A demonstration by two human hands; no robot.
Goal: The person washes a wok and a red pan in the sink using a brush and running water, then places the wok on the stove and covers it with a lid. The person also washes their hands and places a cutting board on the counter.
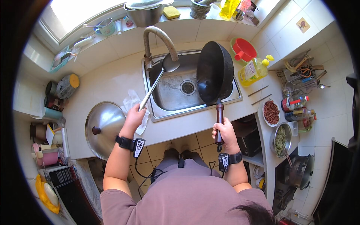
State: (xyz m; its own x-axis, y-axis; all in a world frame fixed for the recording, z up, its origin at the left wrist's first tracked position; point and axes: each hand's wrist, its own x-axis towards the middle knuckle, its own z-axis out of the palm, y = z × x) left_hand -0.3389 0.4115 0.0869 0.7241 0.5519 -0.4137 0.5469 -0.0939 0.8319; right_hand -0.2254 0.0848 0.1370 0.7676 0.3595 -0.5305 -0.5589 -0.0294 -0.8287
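My left hand is closed around the pale handle of a metal wok spatula, whose blade is up beside the mouth of the curved faucet. With my right hand I grip the dark wooden handle of a black wok. The wok is tilted on its side over the right part of the stainless steel sink, its inside facing left. Whether it touches the sink rim, I cannot tell. The sink drain shows between spatula and wok. No running water is visible.
Left of the sink lie a domed steel lid and crumpled white paper. At right are yellow dish soap, a red dipper, chopsticks, a plate of peanuts, a steel bowl of food and a pot.
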